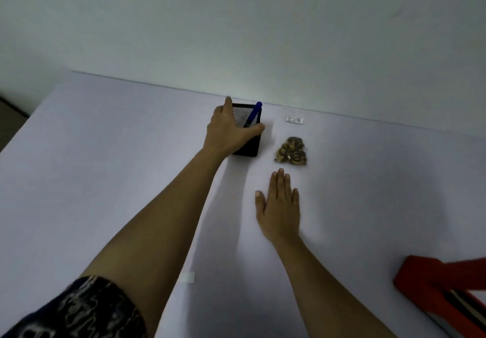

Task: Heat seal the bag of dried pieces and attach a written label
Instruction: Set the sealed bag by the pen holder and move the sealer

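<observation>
Bag [291,151] of dried pieces lies near the table's [105,153] far edge, mid-width; sealed or not, I cannot tell. Beyond it the label [294,120] lies apart, so attaching is left; its marks are unreadable. Grip: left hand [228,132] wrapped round the mesh holder [249,146], pen [254,114] standing in it, just left of the bag. Right hand [280,206] flat on the table, fingers straight, holding nothing. Red device [441,277], near right corner, untouched.

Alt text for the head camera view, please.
A person's left hand grips a black mesh pen holder with a blue pen in it, while the right hand lies flat on the pale table. Beyond it lie a bag of brown dried pieces and a small white label.
</observation>
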Available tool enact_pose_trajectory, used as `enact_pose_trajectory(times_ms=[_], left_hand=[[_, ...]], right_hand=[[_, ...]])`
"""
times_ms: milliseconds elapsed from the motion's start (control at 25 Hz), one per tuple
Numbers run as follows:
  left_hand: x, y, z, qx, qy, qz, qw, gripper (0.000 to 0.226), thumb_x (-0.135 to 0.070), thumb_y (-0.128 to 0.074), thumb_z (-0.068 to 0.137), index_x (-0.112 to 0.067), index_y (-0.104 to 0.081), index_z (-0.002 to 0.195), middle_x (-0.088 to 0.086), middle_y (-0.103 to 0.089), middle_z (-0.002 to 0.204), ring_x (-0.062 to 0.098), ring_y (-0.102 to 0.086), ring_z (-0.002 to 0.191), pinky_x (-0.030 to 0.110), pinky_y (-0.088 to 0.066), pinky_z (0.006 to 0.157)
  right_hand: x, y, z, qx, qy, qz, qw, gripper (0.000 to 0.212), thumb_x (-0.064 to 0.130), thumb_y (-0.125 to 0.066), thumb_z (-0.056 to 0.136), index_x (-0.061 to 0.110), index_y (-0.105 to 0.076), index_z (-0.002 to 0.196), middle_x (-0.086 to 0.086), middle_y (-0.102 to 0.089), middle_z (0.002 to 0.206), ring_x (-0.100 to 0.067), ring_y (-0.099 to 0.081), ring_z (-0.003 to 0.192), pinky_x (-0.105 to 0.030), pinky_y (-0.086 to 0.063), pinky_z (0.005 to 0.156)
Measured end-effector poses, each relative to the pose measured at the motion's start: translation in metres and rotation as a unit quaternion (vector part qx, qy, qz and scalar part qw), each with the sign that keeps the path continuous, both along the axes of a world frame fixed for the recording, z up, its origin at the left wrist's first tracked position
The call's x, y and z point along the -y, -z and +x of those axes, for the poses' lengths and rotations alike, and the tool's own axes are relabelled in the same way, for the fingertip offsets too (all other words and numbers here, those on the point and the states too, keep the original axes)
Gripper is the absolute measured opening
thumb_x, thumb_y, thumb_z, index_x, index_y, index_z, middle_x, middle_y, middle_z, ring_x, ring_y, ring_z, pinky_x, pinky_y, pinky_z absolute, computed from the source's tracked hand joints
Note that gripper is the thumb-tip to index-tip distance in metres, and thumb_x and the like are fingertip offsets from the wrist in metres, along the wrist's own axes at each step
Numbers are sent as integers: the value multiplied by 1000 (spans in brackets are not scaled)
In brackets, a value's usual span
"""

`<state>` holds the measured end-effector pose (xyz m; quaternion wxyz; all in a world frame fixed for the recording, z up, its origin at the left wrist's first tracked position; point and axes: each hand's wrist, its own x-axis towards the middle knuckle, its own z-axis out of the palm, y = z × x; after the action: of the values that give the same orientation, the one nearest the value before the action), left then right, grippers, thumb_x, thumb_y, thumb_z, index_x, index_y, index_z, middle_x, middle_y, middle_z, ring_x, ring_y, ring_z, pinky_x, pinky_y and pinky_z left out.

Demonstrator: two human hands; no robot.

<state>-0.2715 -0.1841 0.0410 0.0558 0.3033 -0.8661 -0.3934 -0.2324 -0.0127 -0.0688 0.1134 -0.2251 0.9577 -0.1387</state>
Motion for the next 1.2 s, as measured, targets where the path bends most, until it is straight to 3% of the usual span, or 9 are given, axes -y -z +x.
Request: enact_pose_trajectory(times_ms=[160,240,560,720,800,920,1000,1200], left_hand=[[6,12,-61,11,27,-22,999,94,-55,-71,68,-5,-31,137,17,-45,131,33,-45,119,42,-42,93],[6,17,-79,12,30,-36,999,95,-53,-71,69,-5,-30,138,17,-44,132,32,-44,120,39,-41,92],[7,22,-111,-2,32,-42,999,101,-53,-73,67,-5,-24,141,16,-41,135,31,-43,122,37,-40,94],[7,13,-104,16,31,-49,998,119,-68,-66,65,-8,-6,148,15,-17,154,31,-24,139,44,-29,108],[8,4,-89,4,19,-66,998,118,-72,-60,68,-9,-1,149,13,-7,157,30,-14,143,46,-21,112],[5,0,-36,-29,24,-80,996,97,-62,-55,80,-7,-12,148,14,-14,156,27,-15,143,41,-17,114],[-1,11,19,-33,48,-86,995,76,-49,-55,88,-5,-28,144,15,-30,151,27,-27,139,39,-22,112],[-22,47,169,-2,9,-77,997,37,-29,-61,89,-6,-62,118,13,-61,122,26,-59,107,30,-41,94]], right_hand=[[-3,4,-1,-7,2,-13,1000,69,54,-1,87,15,11,142,-2,10,153,-17,12,140,-36,6,112],[-3,7,-2,-9,7,-23,1000,66,53,-7,89,17,14,140,1,15,149,-15,16,138,-34,9,111],[-6,13,-4,-32,17,-34,999,68,51,-23,93,14,-2,146,-3,-4,157,-14,11,139,-35,6,112],[-6,11,-4,-22,7,-22,999,70,54,-11,90,14,1,146,-4,-2,157,-15,12,139,-35,6,112],[-7,9,-5,-16,0,-7,1000,70,54,-5,89,13,5,144,-5,0,157,-16,12,140,-37,4,112],[-8,5,4,-8,-15,8,1000,68,50,-10,92,11,1,145,-8,0,157,-22,4,144,-40,-1,114],[-9,2,27,-3,-33,14,999,68,49,-9,91,10,-1,146,-8,-1,157,-24,1,144,-41,-3,115],[-18,0,101,-7,-44,18,999,72,50,-2,87,9,-11,145,-10,-10,156,-27,-8,144,-43,-9,114]])
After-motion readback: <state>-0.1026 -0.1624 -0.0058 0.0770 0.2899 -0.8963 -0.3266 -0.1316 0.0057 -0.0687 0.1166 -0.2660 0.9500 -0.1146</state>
